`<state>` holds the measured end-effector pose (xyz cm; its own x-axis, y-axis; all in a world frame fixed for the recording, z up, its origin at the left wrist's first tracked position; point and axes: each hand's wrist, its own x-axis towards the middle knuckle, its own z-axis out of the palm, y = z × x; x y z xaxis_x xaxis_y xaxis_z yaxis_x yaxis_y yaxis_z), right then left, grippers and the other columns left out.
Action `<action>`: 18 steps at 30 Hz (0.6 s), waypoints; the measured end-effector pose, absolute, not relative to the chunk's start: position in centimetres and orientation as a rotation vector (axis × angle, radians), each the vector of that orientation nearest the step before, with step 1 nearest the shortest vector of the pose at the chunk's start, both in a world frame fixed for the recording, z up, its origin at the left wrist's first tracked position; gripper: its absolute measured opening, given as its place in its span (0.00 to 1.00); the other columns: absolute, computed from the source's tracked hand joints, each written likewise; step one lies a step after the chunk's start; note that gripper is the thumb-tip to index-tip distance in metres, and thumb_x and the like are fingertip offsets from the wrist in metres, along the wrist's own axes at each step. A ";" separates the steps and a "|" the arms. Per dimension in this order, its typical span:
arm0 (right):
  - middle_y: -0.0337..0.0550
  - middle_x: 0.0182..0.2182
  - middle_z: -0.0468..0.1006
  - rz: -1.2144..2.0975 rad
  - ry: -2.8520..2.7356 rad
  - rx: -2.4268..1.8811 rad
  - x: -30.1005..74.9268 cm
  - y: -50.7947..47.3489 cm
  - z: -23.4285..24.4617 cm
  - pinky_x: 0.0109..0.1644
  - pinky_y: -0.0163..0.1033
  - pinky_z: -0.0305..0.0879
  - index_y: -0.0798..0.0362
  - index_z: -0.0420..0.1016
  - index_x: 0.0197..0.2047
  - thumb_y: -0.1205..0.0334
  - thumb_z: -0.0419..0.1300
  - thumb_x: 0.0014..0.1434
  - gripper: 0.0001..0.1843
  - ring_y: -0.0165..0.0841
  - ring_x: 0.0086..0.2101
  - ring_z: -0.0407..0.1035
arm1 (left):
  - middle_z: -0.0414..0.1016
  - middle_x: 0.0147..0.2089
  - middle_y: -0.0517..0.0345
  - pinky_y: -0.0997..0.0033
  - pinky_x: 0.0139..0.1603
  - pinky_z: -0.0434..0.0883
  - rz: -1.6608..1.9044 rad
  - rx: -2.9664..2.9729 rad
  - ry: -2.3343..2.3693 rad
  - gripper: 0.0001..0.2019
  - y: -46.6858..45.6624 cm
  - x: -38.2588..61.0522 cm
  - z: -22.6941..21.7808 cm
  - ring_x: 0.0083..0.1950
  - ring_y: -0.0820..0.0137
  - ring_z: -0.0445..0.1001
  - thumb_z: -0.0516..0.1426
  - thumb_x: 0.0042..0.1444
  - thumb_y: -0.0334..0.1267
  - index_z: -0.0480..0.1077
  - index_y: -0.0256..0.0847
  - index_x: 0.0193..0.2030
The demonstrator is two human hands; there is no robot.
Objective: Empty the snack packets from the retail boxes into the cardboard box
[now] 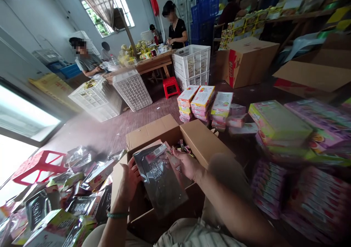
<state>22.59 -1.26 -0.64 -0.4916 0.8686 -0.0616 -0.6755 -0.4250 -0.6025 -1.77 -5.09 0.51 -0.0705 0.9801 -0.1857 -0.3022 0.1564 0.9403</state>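
A clear, shiny plastic tray with embossed marks is tilted over an open cardboard box between my knees. My left hand has its fingers curled at the tray's left edge, with a green band on that wrist. On the far right side of the tray, my right hand closes thumb and fingers on its edge, near a pinkish printed piece. Small wrapped packets lie in the box behind the right hand. The rest of the box's inside is mostly hidden.
Discarded trays and opened packs heap at left, beside a tipped red stool. Stacked printed boxes stand ahead, and pink and yellow packs at right. White crates and several people are farther back.
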 end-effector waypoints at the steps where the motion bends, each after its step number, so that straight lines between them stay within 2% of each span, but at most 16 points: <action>1: 0.44 0.31 0.83 2.010 -0.659 -0.450 22.1 -1.6 -0.4 0.42 0.43 0.76 0.54 0.80 0.39 0.46 0.79 0.45 0.25 0.42 0.40 0.80 | 0.79 0.56 0.43 0.56 0.51 0.78 1.265 0.883 1.099 0.56 -5.0 -1.4 1.1 0.54 0.51 0.79 0.64 0.47 0.74 0.58 0.46 0.76; 4: 0.46 0.33 0.85 1.967 -0.683 -0.438 20.9 -2.5 0.6 0.51 0.51 0.75 0.51 0.82 0.40 0.46 0.80 0.41 0.27 0.48 0.49 0.78 | 0.78 0.59 0.46 0.60 0.55 0.76 1.182 1.046 1.054 0.55 -5.4 1.0 1.6 0.57 0.55 0.79 0.72 0.53 0.55 0.47 0.50 0.81; 8: 0.43 0.35 0.85 1.748 -0.670 -0.485 21.0 -3.2 2.4 0.57 0.53 0.73 0.45 0.82 0.41 0.46 0.78 0.43 0.23 0.49 0.53 0.76 | 0.75 0.65 0.47 0.57 0.61 0.75 1.137 0.980 0.884 0.55 -6.5 4.3 -0.2 0.61 0.54 0.78 0.69 0.59 0.47 0.37 0.56 0.82; 10: 0.43 0.36 0.85 1.716 -0.683 -0.475 21.4 -3.3 3.3 0.59 0.53 0.72 0.45 0.82 0.43 0.44 0.77 0.42 0.26 0.49 0.54 0.75 | 0.74 0.67 0.50 0.58 0.63 0.74 1.153 0.897 0.859 0.54 -6.6 4.7 -1.5 0.65 0.53 0.75 0.72 0.55 0.43 0.44 0.58 0.80; 11: 0.44 0.37 0.85 1.727 -0.693 -0.460 21.6 -3.4 3.6 0.59 0.53 0.72 0.46 0.82 0.44 0.42 0.77 0.42 0.28 0.49 0.54 0.75 | 0.75 0.67 0.50 0.58 0.64 0.74 1.161 0.847 0.871 0.51 -6.6 4.6 -2.0 0.67 0.53 0.73 0.73 0.53 0.43 0.51 0.56 0.78; 12: 0.45 0.37 0.85 1.745 -0.706 -0.445 21.7 -3.5 3.9 0.59 0.53 0.72 0.47 0.82 0.44 0.40 0.76 0.43 0.29 0.49 0.54 0.75 | 0.77 0.63 0.50 0.58 0.64 0.74 1.167 0.791 0.892 0.46 -6.4 4.5 -2.5 0.67 0.51 0.73 0.74 0.50 0.45 0.61 0.52 0.74; 14: 0.45 0.37 0.84 1.770 -0.726 -0.420 21.8 -3.8 4.3 0.59 0.52 0.72 0.48 0.81 0.44 0.37 0.74 0.45 0.29 0.48 0.54 0.75 | 0.84 0.50 0.47 0.54 0.62 0.76 1.164 0.672 0.934 0.36 -6.1 4.3 -3.2 0.62 0.47 0.77 0.77 0.40 0.51 0.77 0.40 0.56; 16: 0.44 0.36 0.83 1.773 -0.740 -0.390 21.7 -4.0 4.6 0.56 0.49 0.72 0.47 0.81 0.41 0.35 0.73 0.47 0.27 0.46 0.51 0.75 | 0.84 0.36 0.48 0.51 0.57 0.79 1.183 0.555 0.957 0.31 -5.9 4.5 -3.6 0.54 0.44 0.81 0.78 0.31 0.53 0.79 0.37 0.40; 18: 0.43 0.35 0.82 1.773 -0.741 -0.364 21.6 -4.0 4.7 0.54 0.47 0.72 0.46 0.79 0.38 0.36 0.72 0.49 0.24 0.44 0.49 0.75 | 0.82 0.31 0.51 0.50 0.52 0.81 1.230 0.463 0.975 0.27 -6.0 4.9 -3.5 0.48 0.45 0.83 0.77 0.29 0.48 0.77 0.37 0.35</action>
